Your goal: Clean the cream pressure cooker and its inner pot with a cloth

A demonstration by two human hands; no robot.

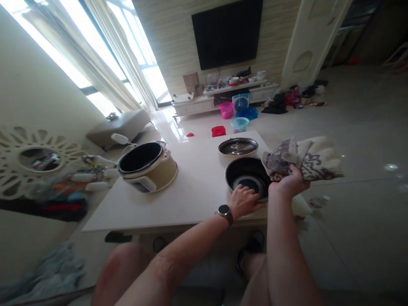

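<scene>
A black pan (247, 175) sits near the right edge of a white table (191, 187). My left hand (244, 200), with a watch on the wrist, is closed on the pan's near rim. My right hand (288, 182) is just right of the pan and grips a patterned beige cloth (306, 159), held above the pan's right side. A round metal lid (238, 147) lies flat just behind the pan. A beige electric cooker (147, 166) with a dark inner pot stands open at the table's left.
A low TV cabinet (223, 95) with clutter stands at the far wall under a black screen (228, 32). Plastic baskets (239, 124) and a red box (218, 131) lie on the floor beyond the table. A padded stool (119, 125) is at the left by the curtains.
</scene>
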